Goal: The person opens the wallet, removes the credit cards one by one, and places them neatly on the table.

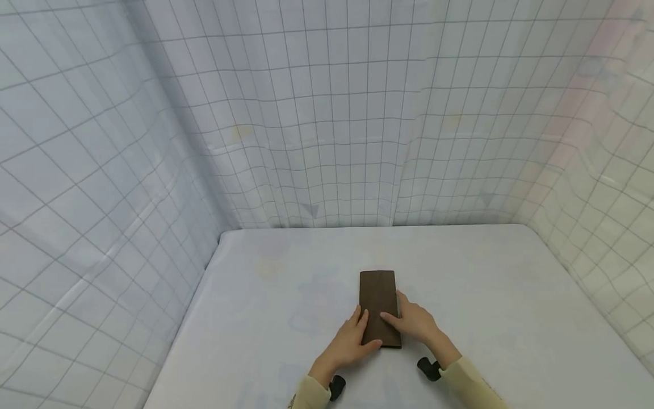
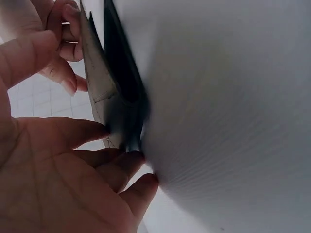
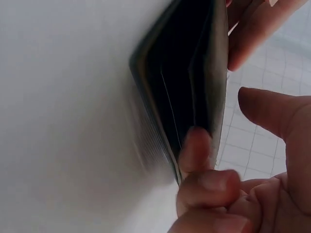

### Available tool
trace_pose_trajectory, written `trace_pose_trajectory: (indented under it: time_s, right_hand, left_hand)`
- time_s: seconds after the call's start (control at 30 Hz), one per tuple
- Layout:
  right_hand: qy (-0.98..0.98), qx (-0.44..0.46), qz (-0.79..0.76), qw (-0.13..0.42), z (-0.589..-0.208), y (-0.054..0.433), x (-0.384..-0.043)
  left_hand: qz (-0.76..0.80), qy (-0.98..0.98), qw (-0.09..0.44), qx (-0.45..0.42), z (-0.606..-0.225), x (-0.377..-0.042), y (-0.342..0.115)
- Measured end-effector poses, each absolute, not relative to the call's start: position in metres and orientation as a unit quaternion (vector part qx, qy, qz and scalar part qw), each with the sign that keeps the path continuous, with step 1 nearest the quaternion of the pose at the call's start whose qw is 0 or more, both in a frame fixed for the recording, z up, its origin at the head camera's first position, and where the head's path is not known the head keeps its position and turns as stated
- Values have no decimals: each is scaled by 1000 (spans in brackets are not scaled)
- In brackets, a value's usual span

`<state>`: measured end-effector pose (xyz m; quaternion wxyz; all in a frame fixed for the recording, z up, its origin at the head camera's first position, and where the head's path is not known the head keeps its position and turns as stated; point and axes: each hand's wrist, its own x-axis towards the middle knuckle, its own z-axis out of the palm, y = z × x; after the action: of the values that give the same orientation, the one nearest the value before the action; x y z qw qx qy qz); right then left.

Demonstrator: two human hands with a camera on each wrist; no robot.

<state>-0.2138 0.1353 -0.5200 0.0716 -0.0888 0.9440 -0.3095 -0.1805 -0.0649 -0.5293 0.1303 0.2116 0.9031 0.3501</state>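
Note:
A long dark brown wallet (image 1: 377, 289) lies lengthwise on the white table, its far end pointing away from me. My left hand (image 1: 348, 342) holds its left edge, fingertips along the side and thumb by the near end. On the other side, my right hand (image 1: 418, 322) grips the right edge, with the thumb over the cover. In the right wrist view the dark layers of the wallet (image 3: 175, 73) stand apart, and a fingertip (image 3: 197, 148) is at the gap. The left wrist view shows a dark opening between the cover and the lower part of the wallet (image 2: 99, 73).
The white table (image 1: 286, 267) spreads around the wallet on all sides. Grid-patterned white curtains (image 1: 337, 113) hang behind it and along both sides. Small black devices (image 1: 429, 369) sit at both wrists, below light yellow sleeves (image 1: 467, 383).

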Motion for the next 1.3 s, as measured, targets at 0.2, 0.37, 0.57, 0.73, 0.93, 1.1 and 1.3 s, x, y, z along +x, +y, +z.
trace_pose_trajectory:
  time_s: [0.2, 0.37, 0.57, 0.73, 0.93, 1.1, 1.3]
  right_hand:
    - [936, -104, -333, 52, -529, 131, -207]
    - [922, -108, -371, 27, -531, 130, -206]
    - [875, -129, -466, 24, -524, 126, -209]
    - [820, -149, -548, 67, -516, 116, -212]
    - [785, -183, -575, 138, -508, 98, -211]
    - [778, -229, -557, 177, -512, 88, -207]
    - [816, -226, -515, 136, -523, 92, -204]
  left_hand:
    - [357, 901, 120, 216, -537, -177, -65]
    - [398, 883, 133, 211, -538, -177, -70]
    - [468, 850, 148, 190, -537, -179, -74]
    - [504, 836, 127, 175, -538, -180, -78]
    - [580, 797, 93, 139, -534, -181, -83]
    - [606, 787, 64, 99, -532, -182, -92]
    - [596, 802, 7, 41, -534, -182, -108]
